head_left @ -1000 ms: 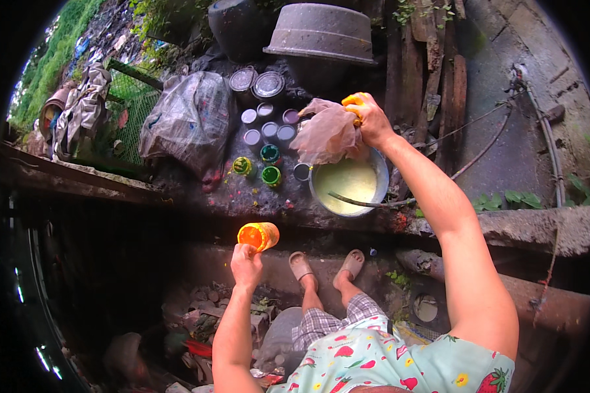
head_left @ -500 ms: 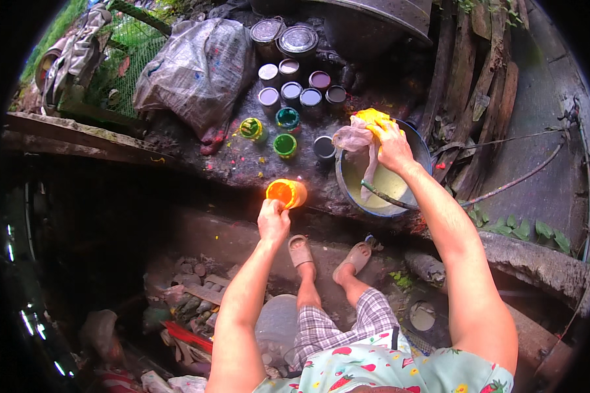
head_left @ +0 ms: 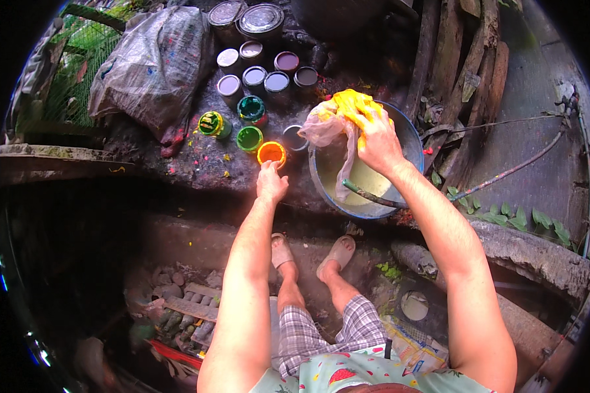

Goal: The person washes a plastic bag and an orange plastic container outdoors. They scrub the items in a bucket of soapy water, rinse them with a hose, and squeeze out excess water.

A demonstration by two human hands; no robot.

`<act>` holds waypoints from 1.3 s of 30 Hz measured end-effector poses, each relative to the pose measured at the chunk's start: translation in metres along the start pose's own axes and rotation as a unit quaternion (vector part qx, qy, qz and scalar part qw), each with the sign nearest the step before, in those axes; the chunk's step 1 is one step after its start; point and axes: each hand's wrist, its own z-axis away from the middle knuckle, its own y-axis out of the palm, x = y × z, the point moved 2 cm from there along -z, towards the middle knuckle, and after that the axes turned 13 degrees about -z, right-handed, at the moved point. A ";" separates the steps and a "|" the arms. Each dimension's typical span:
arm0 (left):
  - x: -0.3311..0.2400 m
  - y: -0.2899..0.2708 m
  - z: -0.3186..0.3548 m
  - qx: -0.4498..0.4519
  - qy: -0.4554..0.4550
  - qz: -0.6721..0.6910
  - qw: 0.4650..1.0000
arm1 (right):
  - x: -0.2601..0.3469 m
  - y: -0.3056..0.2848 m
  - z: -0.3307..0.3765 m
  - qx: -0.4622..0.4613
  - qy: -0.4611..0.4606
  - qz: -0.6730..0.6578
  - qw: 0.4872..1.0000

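Observation:
My left hand (head_left: 272, 182) grips the near rim of a small paint can (head_left: 261, 150) with orange inside, which sits on the dark ledge beside a green-paint can (head_left: 249, 138). My right hand (head_left: 379, 143) is closed on a crumpled, pinkish see-through cloth or plastic bag (head_left: 323, 128). Thick yellow paint coats its upper part and my fingers. One end of it hangs down into a blue-rimmed basin (head_left: 410, 134) of cloudy, pale yellow liquid. A dark can (head_left: 295, 139) stands between the orange can and the basin.
Several paint cans, among them a yellow-green one (head_left: 212, 124) and large lidded ones (head_left: 261, 19), crowd the ledge. A stained grey sack (head_left: 147, 69) lies left of them. A hose (head_left: 373, 196) reaches over the basin's near rim. Weathered planks (head_left: 439, 59) lean at the right.
My left hand has moved forward with the orange can, from the ledge's front edge to beside the green can. The can was tilted and now looks upright. My right hand still holds the crumpled piece.

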 end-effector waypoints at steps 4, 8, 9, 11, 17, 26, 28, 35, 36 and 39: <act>0.002 -0.007 0.013 -0.038 -0.012 0.018 0.999 | 0.001 -0.002 -0.010 -0.039 0.021 -0.051 0.998; -0.004 -0.034 0.029 -0.081 0.014 0.067 0.994 | 0.008 -0.010 -0.021 -0.058 0.051 -0.088 0.993; -0.007 -0.043 0.031 -0.073 0.005 0.059 0.996 | 0.012 -0.013 -0.023 -0.041 0.066 -0.064 0.995; -0.023 -0.064 0.031 -0.126 0.013 0.131 0.983 | 0.021 -0.020 -0.024 -0.046 0.057 -0.064 0.995; -0.085 -0.118 0.047 -0.163 0.111 0.214 0.957 | 0.039 -0.053 0.014 -0.006 0.113 -0.004 0.994; -0.072 -0.201 0.082 -0.173 0.185 0.068 0.965 | 0.009 -0.295 0.037 -0.081 0.146 0.154 0.974; -0.069 -0.211 0.081 -0.172 0.176 0.073 0.967 | 0.007 -0.341 0.041 -0.115 0.173 0.168 0.964; -0.101 -0.207 0.054 -0.117 0.125 0.120 0.978 | -0.041 -0.469 0.056 -0.066 0.256 0.352 0.898; -0.105 -0.204 0.044 -0.122 0.122 0.093 0.981 | -0.057 -0.484 0.054 -0.056 0.272 0.374 0.885; -0.103 -0.188 0.016 -0.168 0.120 0.139 0.969 | -0.108 -0.529 0.038 -0.056 0.249 0.441 0.861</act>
